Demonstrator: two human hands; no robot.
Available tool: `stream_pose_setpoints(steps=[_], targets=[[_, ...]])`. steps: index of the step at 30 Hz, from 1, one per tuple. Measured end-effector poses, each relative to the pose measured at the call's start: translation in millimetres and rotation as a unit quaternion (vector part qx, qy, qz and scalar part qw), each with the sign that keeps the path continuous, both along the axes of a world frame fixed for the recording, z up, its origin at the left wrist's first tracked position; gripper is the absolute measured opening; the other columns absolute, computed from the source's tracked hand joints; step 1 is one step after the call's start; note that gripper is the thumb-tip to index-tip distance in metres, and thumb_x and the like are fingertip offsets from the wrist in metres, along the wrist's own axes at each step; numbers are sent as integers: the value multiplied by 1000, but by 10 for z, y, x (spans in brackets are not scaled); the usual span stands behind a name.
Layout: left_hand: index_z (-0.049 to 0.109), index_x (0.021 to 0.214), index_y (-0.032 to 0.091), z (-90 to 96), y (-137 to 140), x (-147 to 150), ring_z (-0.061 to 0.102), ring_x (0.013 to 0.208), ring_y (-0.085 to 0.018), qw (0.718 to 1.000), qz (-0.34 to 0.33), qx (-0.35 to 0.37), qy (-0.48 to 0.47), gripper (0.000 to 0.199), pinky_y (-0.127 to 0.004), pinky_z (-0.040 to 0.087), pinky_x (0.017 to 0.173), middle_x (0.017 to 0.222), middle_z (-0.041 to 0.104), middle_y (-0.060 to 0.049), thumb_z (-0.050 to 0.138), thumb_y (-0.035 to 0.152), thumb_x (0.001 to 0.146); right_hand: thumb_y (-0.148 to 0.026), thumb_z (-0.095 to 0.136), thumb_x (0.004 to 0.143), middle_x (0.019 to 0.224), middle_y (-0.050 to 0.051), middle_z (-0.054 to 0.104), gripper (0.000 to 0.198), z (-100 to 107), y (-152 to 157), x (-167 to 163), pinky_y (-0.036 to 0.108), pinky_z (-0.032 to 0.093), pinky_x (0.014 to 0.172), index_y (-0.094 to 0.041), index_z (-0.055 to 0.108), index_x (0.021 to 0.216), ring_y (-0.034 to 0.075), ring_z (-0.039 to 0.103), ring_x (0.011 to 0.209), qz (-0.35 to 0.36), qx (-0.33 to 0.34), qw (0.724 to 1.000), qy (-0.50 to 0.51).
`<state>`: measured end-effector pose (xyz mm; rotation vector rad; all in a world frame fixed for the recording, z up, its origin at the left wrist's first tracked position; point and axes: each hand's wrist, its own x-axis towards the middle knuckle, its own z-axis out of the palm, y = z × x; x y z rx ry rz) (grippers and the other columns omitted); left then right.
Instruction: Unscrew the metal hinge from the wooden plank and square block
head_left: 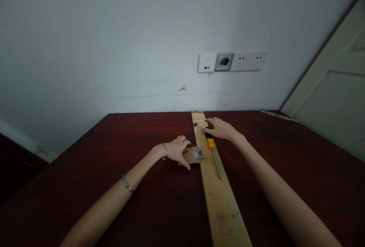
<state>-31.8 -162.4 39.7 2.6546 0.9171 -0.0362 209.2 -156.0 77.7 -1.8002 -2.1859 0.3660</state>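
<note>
My left hand (177, 150) spans a small wooden board (189, 155), fingers along its far edge and thumb along its near edge. A metal hinge (198, 153) lies where this board meets a long pale wooden plank (215, 190). A screwdriver (211, 143) with a black-and-yellow handle rests on the plank, its shaft pointing toward me. My right hand (221, 128) is over the handle's far end, thumb and fingers apart, with the thumb crossing above the handle. Whether it touches the handle is hard to tell.
The plank runs across a dark red tabletop (137, 133) to the white wall (142, 41). Sockets and switches (232, 62) are set in that wall. A pale panelled door (336, 83) stands at the right, and a thin printed strip (279, 115) lies near the far right table edge.
</note>
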Motion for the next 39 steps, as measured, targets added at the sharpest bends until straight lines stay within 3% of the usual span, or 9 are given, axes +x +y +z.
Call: stream_pose_setpoints(steps=[4,8,12,24,39], targets=[[49,111,14,-19,20,-2,44,100,-28,1000,3,5,5,89,-40,40,90,107,47,-10,75,69,46,-48,54,82,108,11,62,39,194,-108,-105,33,45,81,-21,66,106,25,60,99,62,53,996,-29],[50,102,16,-43,43,-8,44,95,-27,1000,-3,6,5,81,-37,41,85,100,48,-8,72,72,47,-34,63,74,98,5,68,17,238,-188,-281,25,44,76,-22,74,82,19,61,91,170,10,985,-40],[50,97,16,-48,49,-13,45,93,-26,1000,-7,12,-1,78,-35,41,82,99,49,-8,72,73,48,-26,64,70,87,4,71,17,172,-219,-416,22,43,68,-21,76,81,16,63,80,237,-30,970,-53],[51,91,17,-68,70,-24,47,86,-23,999,-21,32,-21,70,-30,40,76,93,53,-6,72,71,50,-26,63,68,76,5,72,19,-9,-142,-462,21,41,61,-17,75,80,14,62,69,248,-62,963,-78],[51,92,17,-58,70,-11,48,89,-24,1000,-4,15,-14,71,-31,41,77,95,53,-7,72,69,50,-22,60,65,81,6,71,19,-20,-159,-474,21,41,59,-15,73,77,15,60,70,247,-78,963,-78]])
